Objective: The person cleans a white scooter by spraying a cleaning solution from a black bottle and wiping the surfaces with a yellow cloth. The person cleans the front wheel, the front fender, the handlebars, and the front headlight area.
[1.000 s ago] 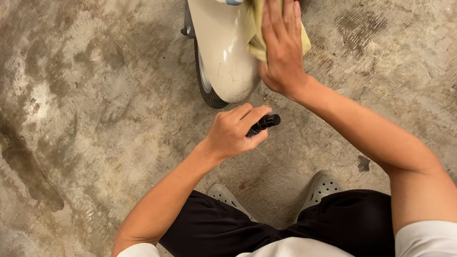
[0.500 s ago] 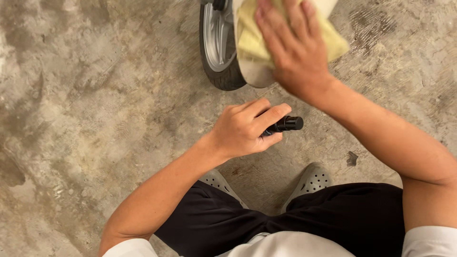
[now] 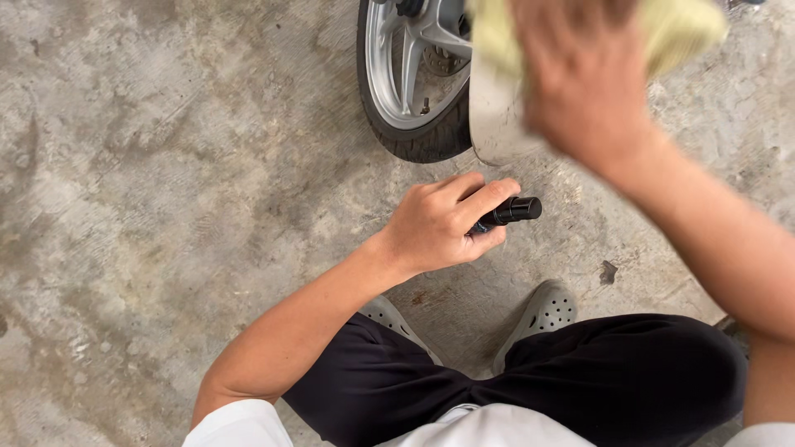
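My left hand [image 3: 443,222] is closed around a small black bottle [image 3: 509,212], whose capped end sticks out to the right between thumb and fingers. My right hand [image 3: 584,79], blurred by motion, presses a yellow cloth [image 3: 679,29] flat against the cream-coloured fender [image 3: 497,124] of a scooter at the top of the view. Just left of the fender is the scooter's wheel [image 3: 406,83], a black tyre on a silver spoked rim. The left hand hovers below the wheel, apart from it.
Stained grey concrete floor [image 3: 166,207] spreads all around. My knees in black shorts [image 3: 580,381] and grey perforated clogs [image 3: 542,310] are at the bottom, close to the wheel.
The view has shifted, so more of the wheel shows. My right hand keeps rubbing the cloth over the fender. The left hand still grips the bottle the same way.
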